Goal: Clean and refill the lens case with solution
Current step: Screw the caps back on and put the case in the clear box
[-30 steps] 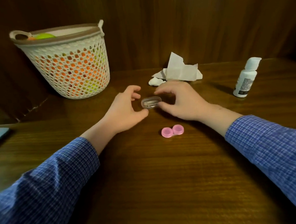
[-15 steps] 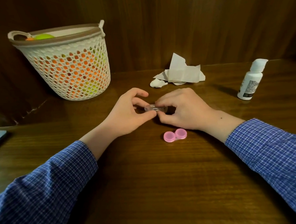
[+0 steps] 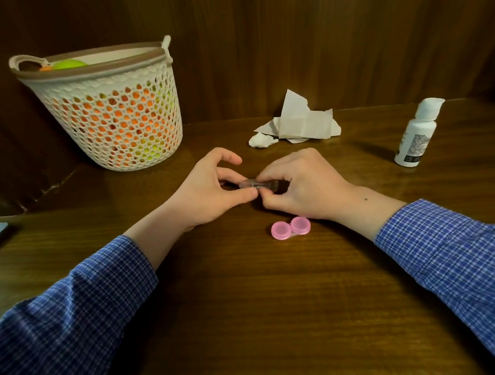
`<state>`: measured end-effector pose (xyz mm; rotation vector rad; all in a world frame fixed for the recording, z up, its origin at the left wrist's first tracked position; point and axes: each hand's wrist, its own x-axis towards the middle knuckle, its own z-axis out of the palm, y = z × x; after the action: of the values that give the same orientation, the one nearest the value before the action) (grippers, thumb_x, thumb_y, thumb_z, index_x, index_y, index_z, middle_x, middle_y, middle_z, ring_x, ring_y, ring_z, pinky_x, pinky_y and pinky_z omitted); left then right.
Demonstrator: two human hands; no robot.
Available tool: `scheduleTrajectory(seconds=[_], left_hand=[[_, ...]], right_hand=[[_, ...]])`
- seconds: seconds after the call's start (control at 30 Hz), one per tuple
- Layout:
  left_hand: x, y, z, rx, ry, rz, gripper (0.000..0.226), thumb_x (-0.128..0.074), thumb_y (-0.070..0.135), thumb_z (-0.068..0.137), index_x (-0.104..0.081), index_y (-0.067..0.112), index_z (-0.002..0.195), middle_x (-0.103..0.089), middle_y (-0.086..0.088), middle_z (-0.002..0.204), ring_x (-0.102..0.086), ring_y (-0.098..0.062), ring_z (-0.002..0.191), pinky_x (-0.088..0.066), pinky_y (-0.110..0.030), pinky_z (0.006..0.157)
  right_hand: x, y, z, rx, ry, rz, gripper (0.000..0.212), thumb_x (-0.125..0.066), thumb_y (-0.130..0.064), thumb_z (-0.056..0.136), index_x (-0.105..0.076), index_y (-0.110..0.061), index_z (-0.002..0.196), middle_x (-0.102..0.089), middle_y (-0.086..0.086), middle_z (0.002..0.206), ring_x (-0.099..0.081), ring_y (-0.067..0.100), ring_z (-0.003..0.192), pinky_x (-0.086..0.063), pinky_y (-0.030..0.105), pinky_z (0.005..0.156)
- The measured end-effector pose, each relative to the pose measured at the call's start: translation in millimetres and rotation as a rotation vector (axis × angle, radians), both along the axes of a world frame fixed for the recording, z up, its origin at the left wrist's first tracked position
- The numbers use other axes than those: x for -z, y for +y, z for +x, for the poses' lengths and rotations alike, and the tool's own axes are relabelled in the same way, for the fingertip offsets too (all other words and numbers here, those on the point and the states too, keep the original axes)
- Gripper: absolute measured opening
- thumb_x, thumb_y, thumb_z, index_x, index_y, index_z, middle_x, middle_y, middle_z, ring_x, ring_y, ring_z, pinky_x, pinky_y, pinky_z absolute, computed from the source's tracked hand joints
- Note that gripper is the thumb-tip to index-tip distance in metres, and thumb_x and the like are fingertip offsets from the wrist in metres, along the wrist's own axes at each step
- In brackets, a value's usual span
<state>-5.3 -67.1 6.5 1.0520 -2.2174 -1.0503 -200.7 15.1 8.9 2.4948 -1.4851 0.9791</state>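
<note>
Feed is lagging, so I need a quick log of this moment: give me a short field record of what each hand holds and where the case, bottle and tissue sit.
left hand: pinching one end of the small clear plastic container
right hand: gripping the container's other end
pink twin-cup lens case: caps on, lying on the wooden table, near the right wrist, untouched
white solution bottle: upright, far right, cap on
crumpled white tissue: behind the hands
white mesh basket: back left

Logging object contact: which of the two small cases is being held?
The clear case, pinched between left hand and right hand. The pink case lies untouched on the table.
</note>
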Motion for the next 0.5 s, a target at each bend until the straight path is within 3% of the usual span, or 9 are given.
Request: scheduleTrajectory(seconds=[0.3,0.5], left_hand=[[-3.0,0.0,2.1,0.040,0.025,0.029,0.062,-0.086,0.023,0.080,-0.048,0.030,0.128,-0.080,0.012,0.096,-0.072,0.001,0.096,-0.041,-0.019,0.090],[-5.2,0.3,6.2,0.063,-0.007,0.010,0.081,-0.088,0.023,0.078,-0.042,0.034,0.143,-0.080,0.013,0.098,-0.071,-0.002,0.104,-0.038,-0.033,0.109]], right_hand=[[-0.4,2.3,1.8,0.006,0.002,-0.002,0.019,-0.072,-0.025,0.092,-0.083,-0.014,0.103,-0.081,0.001,0.089,-0.074,0.015,0.077,-0.061,0.038,0.070],[2.4,1.5,-2.5,0.026,-0.062,0.023,0.020,-0.074,-0.030,0.090,-0.083,-0.017,0.102,-0.080,-0.003,0.091,-0.072,0.011,0.081,-0.061,0.035,0.072]])
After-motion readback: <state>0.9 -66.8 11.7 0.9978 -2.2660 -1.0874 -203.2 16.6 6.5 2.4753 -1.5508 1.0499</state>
